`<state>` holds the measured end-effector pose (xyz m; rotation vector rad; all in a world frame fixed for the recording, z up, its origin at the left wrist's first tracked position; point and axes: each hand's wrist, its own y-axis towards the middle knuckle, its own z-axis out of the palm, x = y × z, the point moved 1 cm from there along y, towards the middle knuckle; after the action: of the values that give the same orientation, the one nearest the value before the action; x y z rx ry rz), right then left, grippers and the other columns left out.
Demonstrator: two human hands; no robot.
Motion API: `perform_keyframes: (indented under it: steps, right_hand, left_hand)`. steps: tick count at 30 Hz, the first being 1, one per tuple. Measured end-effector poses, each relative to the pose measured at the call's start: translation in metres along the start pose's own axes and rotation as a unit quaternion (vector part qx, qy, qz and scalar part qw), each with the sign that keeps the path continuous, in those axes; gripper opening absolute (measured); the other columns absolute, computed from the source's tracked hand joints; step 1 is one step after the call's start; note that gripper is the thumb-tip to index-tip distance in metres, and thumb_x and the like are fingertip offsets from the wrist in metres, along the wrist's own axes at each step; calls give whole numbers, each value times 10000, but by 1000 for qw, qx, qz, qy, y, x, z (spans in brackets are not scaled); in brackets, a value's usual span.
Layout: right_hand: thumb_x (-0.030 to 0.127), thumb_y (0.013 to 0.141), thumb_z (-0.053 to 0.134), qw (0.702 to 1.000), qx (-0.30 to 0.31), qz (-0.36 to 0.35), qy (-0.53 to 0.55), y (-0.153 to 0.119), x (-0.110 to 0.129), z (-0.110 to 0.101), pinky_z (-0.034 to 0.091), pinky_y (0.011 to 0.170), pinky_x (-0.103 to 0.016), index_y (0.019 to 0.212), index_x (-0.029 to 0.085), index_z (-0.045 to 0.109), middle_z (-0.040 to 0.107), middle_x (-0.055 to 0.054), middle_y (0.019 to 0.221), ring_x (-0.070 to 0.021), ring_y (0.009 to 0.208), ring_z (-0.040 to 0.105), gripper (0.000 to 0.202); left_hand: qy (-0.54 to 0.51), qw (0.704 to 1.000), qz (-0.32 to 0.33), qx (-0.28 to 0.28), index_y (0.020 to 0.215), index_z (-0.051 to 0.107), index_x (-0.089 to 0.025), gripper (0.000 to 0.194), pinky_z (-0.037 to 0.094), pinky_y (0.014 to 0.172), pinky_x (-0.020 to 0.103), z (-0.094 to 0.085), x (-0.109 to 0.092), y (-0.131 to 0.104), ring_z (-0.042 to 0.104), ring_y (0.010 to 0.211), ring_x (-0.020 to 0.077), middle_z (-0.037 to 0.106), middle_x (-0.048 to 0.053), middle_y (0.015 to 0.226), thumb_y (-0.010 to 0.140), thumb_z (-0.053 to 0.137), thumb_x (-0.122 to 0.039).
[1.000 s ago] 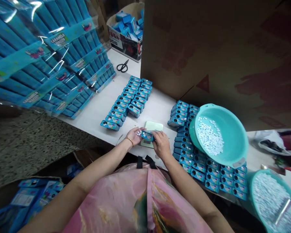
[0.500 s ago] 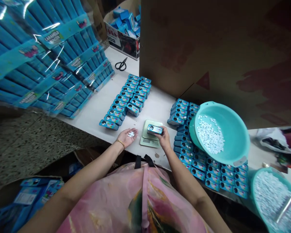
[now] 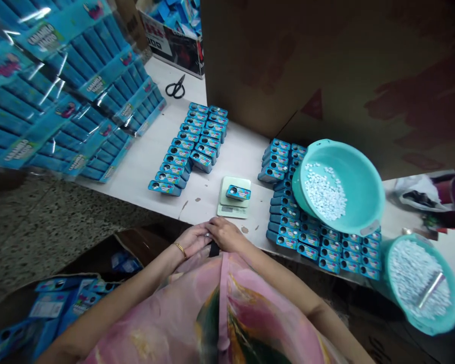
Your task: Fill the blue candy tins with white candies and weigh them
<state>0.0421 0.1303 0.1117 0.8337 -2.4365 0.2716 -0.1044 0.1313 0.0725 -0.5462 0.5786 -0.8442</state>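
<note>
At the table's near edge the left hand (image 3: 191,239) lies cupped, palm up, with the right hand (image 3: 224,233) touching it, fingers pinching at small white candies (image 3: 206,234) in the palm. Just beyond, apart from both hands, a blue candy box (image 3: 238,192) rests on the small scale (image 3: 233,202).

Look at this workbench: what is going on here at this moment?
A person sits at a white table. Both hands meet at the near edge: the right hand picks at small white pieces in the cupped left hand. One small blue box sits alone on a scale. Rows of blue boxes lie on the left, and a teal basin of white pieces stands on the right.
</note>
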Motion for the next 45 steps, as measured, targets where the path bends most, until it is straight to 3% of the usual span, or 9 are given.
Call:
perform_keyframes:
  steps: [7, 13, 17, 20, 25, 28, 34, 39, 45]
  right_hand:
    - [207, 754, 532, 999, 38, -4, 0, -1, 0, 13, 424, 631, -228, 910, 189, 528, 543, -24, 840, -149, 785, 502, 157]
    - [199, 714, 564, 999, 27, -2, -38, 1, 6, 16, 409, 542, -235, 884, 169, 503, 527, -38, 810, -156, 725, 496, 183]
    - [196, 735, 522, 999, 13, -3, -48, 1, 6, 6, 415, 570, -241, 876, 164, 491, 522, -42, 818, -161, 748, 493, 148]
    - [186, 774, 450, 999, -30, 31, -29, 2, -7, -12, 420, 650, -239, 884, 158, 480, 514, -43, 824, -145, 766, 490, 118]
    - [169, 757, 443, 976, -171, 132, 18, 13, -47, -52, 410, 667, -220, 907, 167, 495, 519, -35, 830, -120, 727, 497, 159]
    - [167, 740, 470, 971, -184, 153, 0, 22, -67, -63, 403, 656, -221, 889, 169, 526, 528, -28, 810, -122, 709, 502, 159]
    - [192, 772, 478, 964, -206, 159, 59, 29, -81, -57, 415, 705, -242, 790, 187, 575, 567, -28, 804, -133, 763, 534, 98]
    - [208, 748, 512, 923, -299, 173, 169, 25, -78, -67, 441, 696, -264, 734, 181, 592, 580, -19, 757, -135, 744, 547, 86]
    - [274, 731, 545, 813, -410, 242, 335, -9, -79, -85, 464, 573, -245, 822, 172, 573, 563, -1, 753, -97, 596, 546, 140]
  left_hand:
    - [37, 999, -27, -3, 861, 625, -95, 333, 438, 780, 275, -8, 8, -10, 596, 841, 189, 640, 112, 863, 628, 455, 71]
    - [42, 998, -34, 23, 776, 624, -96, 282, 454, 678, 252, -2, 8, -13, 599, 666, 154, 624, 83, 697, 623, 451, 66]
    - [31, 999, -25, 32, 834, 623, -92, 329, 461, 719, 275, 8, 4, -11, 607, 742, 176, 635, 94, 745, 621, 436, 74]
    - [8, 999, -2, 48, 965, 590, -72, 394, 438, 816, 284, 24, -6, -4, 593, 867, 184, 636, 130, 890, 639, 427, 77]
    - [-8, 999, 31, 41, 1073, 525, -33, 438, 389, 916, 324, 49, -26, 9, 499, 1060, 235, 565, 200, 1089, 667, 397, 75]
    - [-11, 999, 33, 26, 1135, 481, -41, 496, 387, 925, 343, 48, -31, 12, 475, 1086, 241, 559, 203, 1100, 664, 380, 77]
    - [-12, 999, 39, 9, 1088, 509, -23, 466, 380, 938, 321, 32, -27, 8, 450, 1109, 248, 536, 210, 1131, 650, 388, 79]
    - [-15, 999, 39, 0, 1060, 531, -35, 438, 391, 928, 324, 24, -27, 3, 456, 1105, 243, 547, 193, 1121, 657, 394, 72]
    - [-32, 998, 37, -33, 1000, 569, -54, 379, 459, 836, 278, 4, -27, -3, 528, 1022, 220, 593, 177, 1039, 677, 412, 65]
